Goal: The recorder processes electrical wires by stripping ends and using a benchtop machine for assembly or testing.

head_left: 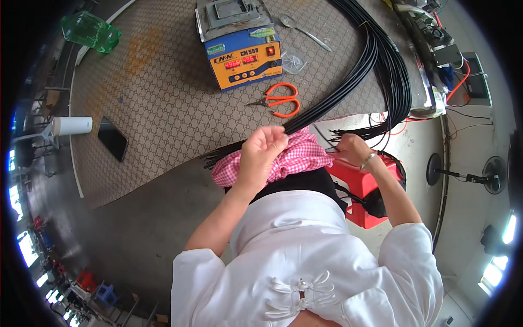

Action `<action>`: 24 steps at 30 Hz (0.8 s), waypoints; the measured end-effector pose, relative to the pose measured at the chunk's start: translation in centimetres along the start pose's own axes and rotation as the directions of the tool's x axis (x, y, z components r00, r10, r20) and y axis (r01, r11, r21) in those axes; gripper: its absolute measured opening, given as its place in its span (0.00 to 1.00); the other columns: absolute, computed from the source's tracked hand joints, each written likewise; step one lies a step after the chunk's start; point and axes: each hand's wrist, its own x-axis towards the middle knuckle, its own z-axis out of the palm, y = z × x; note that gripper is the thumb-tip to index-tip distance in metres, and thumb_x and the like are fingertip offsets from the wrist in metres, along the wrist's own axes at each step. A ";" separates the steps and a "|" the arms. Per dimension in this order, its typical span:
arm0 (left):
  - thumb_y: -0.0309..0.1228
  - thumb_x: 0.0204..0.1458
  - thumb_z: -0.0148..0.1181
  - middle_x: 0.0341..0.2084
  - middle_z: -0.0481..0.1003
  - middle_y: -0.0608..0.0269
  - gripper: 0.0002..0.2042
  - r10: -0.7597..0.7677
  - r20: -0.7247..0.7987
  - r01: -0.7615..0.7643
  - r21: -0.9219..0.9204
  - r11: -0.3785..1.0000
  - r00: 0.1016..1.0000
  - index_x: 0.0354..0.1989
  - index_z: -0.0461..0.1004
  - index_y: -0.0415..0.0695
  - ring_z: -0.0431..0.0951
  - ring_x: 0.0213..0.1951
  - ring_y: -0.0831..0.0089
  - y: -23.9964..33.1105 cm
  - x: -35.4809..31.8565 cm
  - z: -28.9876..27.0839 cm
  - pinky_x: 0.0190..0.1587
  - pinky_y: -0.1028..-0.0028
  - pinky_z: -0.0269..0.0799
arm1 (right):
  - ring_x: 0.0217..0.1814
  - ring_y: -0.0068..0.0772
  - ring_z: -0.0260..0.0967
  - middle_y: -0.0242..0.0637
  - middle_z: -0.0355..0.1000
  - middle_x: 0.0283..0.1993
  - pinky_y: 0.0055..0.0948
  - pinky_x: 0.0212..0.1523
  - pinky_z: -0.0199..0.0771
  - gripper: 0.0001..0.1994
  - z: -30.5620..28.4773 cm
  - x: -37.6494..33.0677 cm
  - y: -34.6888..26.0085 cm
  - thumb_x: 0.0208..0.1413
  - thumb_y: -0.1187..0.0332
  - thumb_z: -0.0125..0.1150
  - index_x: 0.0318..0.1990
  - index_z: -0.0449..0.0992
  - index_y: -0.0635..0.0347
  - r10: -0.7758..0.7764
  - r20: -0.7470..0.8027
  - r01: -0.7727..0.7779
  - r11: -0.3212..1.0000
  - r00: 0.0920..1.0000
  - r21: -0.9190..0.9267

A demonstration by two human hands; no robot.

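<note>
Above the pink checked cloth (305, 155) on my lap, my left hand (262, 150) is raised with its fingers loosely curled and apart, nothing visible in it. It is beside a thick bundle of black cables (332, 101) that lies over the table edge, with cut ends showing to its left. To the right, my right hand (353, 150), with a bangle at the wrist, is closed on a thin black cable (325, 136). Its fingertips are partly hidden. More black cable ends (357, 133) hang next to that hand.
On the patterned table (163, 109) are orange-handled scissors (280, 100), a blue and yellow solder pot (248, 62), a spoon (305, 31) and a phone (113, 139). A green bottle (91, 31) and white cup (73, 126) are at left. A red stool (359, 185) and fan (494, 174) are at right.
</note>
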 end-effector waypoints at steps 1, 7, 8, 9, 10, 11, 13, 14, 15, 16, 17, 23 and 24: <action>0.22 0.47 0.55 0.31 0.71 0.63 0.07 0.012 -0.007 -0.010 0.152 0.988 1.000 0.36 0.70 0.38 0.71 0.38 0.77 -0.9 0.1 -0.3 0.41 0.79 0.67 | 0.33 0.43 0.68 0.41 0.69 0.25 0.37 0.35 0.68 0.06 1.5 -0.5 1.4 0.40 0.68 0.57 0.24 0.74 0.60 0.189 -0.042 -0.191 0.980 0.981 -0.050; 0.23 0.36 0.60 0.25 0.66 0.61 0.10 0.556 0.292 -0.451 0.876 0.171 0.778 0.30 0.72 0.41 0.67 0.30 0.61 -4.2 1.5 -1.4 0.34 0.66 0.65 | 0.42 0.43 0.69 0.45 0.71 0.37 0.35 0.40 0.71 0.08 7.6 -0.7 7.1 0.44 0.71 0.52 0.32 0.75 0.59 0.743 0.017 -0.713 0.649 0.670 -0.267; 0.23 0.35 0.60 0.25 0.66 0.61 0.10 0.561 0.331 -0.466 0.878 0.113 0.759 0.30 0.72 0.42 0.67 0.31 0.62 -4.5 1.6 -1.5 0.34 0.66 0.65 | 0.42 0.42 0.69 0.46 0.71 0.39 0.34 0.40 0.71 0.08 7.7 -0.5 7.4 0.44 0.72 0.52 0.33 0.75 0.59 0.754 0.067 -0.716 0.644 0.653 -0.269; 0.23 0.35 0.60 0.26 0.66 0.61 0.10 0.560 0.375 -0.487 0.871 0.060 0.739 0.30 0.71 0.42 0.67 0.31 0.62 -4.8 2.0 -1.7 0.34 0.67 0.65 | 0.35 0.43 0.71 0.47 0.72 0.34 0.33 0.34 0.72 0.09 9.7 -0.9 8.8 0.44 0.70 0.54 0.32 0.75 0.64 0.674 0.010 -0.648 0.714 0.738 -0.266; 0.23 0.35 0.60 0.27 0.65 0.61 0.11 0.563 0.401 -0.488 0.873 0.003 0.722 0.31 0.71 0.42 0.66 0.31 0.63 -5.2 2.1 -2.1 0.34 0.67 0.65 | 0.32 0.41 0.72 0.46 0.73 0.31 0.32 0.31 0.72 0.09 8.5 -0.1 7.5 0.45 0.69 0.54 0.31 0.75 0.66 0.573 0.023 -0.571 0.819 0.820 -0.051; 0.24 0.36 0.61 0.28 0.64 0.61 0.12 0.559 0.393 -0.475 0.880 0.001 0.730 0.32 0.70 0.41 0.66 0.32 0.62 -5.5 1.9 -2.4 0.36 0.67 0.63 | 0.28 0.39 0.72 0.44 0.73 0.28 0.31 0.28 0.72 0.10 5.0 1.0 3.7 0.46 0.68 0.54 0.30 0.74 0.68 0.459 0.015 -0.455 0.875 0.889 0.164; 0.23 0.36 0.61 0.28 0.64 0.61 0.12 0.610 0.356 -0.462 0.887 0.019 0.708 0.32 0.69 0.41 0.66 0.32 0.62 -5.3 1.9 -1.8 0.36 0.67 0.63 | 0.20 0.32 0.70 0.40 0.72 0.22 0.26 0.21 0.67 0.14 -0.3 2.4 -2.7 0.48 0.63 0.55 0.29 0.74 0.70 0.446 0.003 -0.352 0.702 0.895 0.620; 0.23 0.36 0.61 0.28 0.64 0.60 0.12 0.634 0.341 -0.460 0.887 0.027 0.694 0.32 0.69 0.41 0.66 0.32 0.62 -5.2 2.0 -1.6 0.36 0.66 0.63 | 0.16 0.27 0.67 0.38 0.70 0.18 0.23 0.17 0.63 0.17 -1.9 3.2 -5.0 0.49 0.60 0.57 0.28 0.73 0.70 0.522 0.052 -0.339 0.471 0.851 0.815; 0.23 0.36 0.61 0.28 0.64 0.60 0.12 0.627 0.350 -0.463 0.886 0.018 0.695 0.32 0.69 0.41 0.66 0.32 0.62 -5.3 2.1 -1.7 0.36 0.66 0.63 | 0.15 0.23 0.66 0.36 0.70 0.18 0.19 0.16 0.61 0.18 -3.4 4.1 -6.7 0.51 0.57 0.55 0.27 0.74 0.68 0.572 0.094 -0.352 0.358 0.815 0.865; 0.23 0.36 0.60 0.28 0.64 0.60 0.12 0.622 0.359 -0.465 0.885 0.009 0.696 0.32 0.68 0.41 0.66 0.32 0.61 -5.6 2.3 -2.0 0.36 0.66 0.63 | 0.15 0.19 0.64 0.34 0.69 0.18 0.16 0.15 0.59 0.20 -4.4 5.1 -7.9 0.53 0.53 0.53 0.27 0.74 0.66 0.614 0.141 -0.355 0.242 0.777 0.903; 0.23 0.36 0.60 0.28 0.65 0.60 0.12 0.618 0.365 -0.465 0.885 0.000 0.696 0.32 0.68 0.41 0.66 0.33 0.61 -5.7 2.4 -2.1 0.37 0.66 0.63 | 0.14 0.20 0.63 0.34 0.69 0.17 0.17 0.14 0.57 0.20 -4.8 5.9 -8.5 0.52 0.53 0.53 0.27 0.74 0.66 0.610 0.177 -0.332 0.150 0.773 0.931; 0.22 0.37 0.60 0.30 0.67 0.58 0.15 0.610 0.410 -0.557 0.828 0.062 0.678 0.37 0.68 0.40 0.68 0.35 0.60 -4.2 1.8 -1.2 0.37 0.67 0.64 | 0.11 0.21 0.60 0.34 0.68 0.16 0.18 0.12 0.54 0.17 -4.5 5.9 -7.8 0.54 0.59 0.51 0.25 0.73 0.67 0.587 0.201 -0.198 -0.071 0.784 0.978; 0.22 0.38 0.60 0.29 0.68 0.58 0.15 0.601 0.430 -0.585 0.808 0.077 0.673 0.37 0.68 0.40 0.68 0.34 0.60 -4.0 1.8 -1.0 0.37 0.67 0.65 | 0.11 0.21 0.59 0.34 0.68 0.16 0.18 0.11 0.53 0.16 -5.2 5.6 -7.8 0.54 0.61 0.51 0.25 0.73 0.67 0.563 0.237 -0.190 -0.142 0.792 0.971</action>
